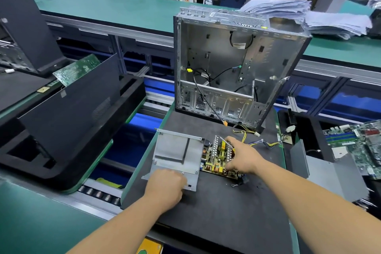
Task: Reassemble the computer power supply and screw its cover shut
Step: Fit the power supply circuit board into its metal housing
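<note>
The power supply's grey metal shell point(177, 152) lies open side up on the black mat point(216, 202). My left hand point(167, 185) grips its near edge. Right beside the shell sits the power supply circuit board point(216, 156), with yellow coils, heat-sink fins and a bundle of coloured wires point(261, 142) trailing to the right. My right hand point(241, 156) holds the board from its right side, fingers curled over the top and thumb at its near edge. A small black part point(242, 179) hangs at the board's near right corner.
An empty computer case point(233, 68) stands upright at the mat's far edge, cables hanging out. A grey metal panel point(321, 171) and a motherboard point(358, 146) lie to the right. Black foam trays and a dark side panel point(72, 105) fill the left. Stacked papers point(309, 16) sit behind the case.
</note>
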